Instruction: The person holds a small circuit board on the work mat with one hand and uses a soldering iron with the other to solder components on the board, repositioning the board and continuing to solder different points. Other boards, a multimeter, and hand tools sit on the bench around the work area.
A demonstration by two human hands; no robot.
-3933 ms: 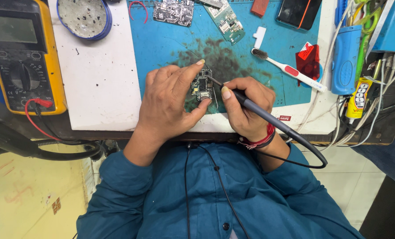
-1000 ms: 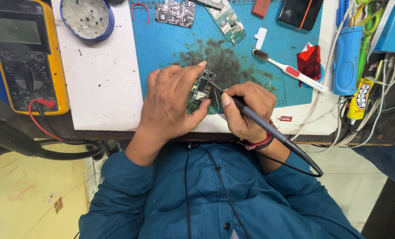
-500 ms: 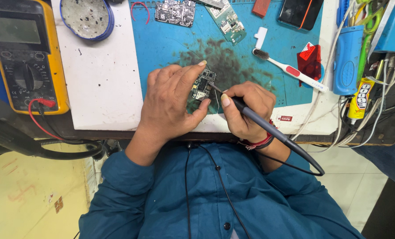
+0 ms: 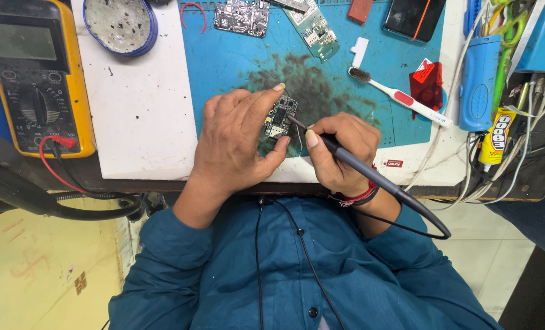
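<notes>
Soldering in progress, unfinished: board (image 4: 279, 119) on blue mat (image 4: 236, 61) at desk (image 4: 138, 122) front edge, pinned by left hand (image 4: 239, 143) with fingers closed over its edge; right hand (image 4: 339, 153) clamped on iron (image 4: 370, 177), tip touching board; joints' state too small to tell.

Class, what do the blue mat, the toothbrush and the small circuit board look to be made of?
Blue mat: seemingly rubbery silicone, matte, dark-stained. Toothbrush: glossy white and red plastic with dirty bristles. Small circuit board: probably rigid laminate carrying shiny metal parts, steadied by the left hand.
</notes>
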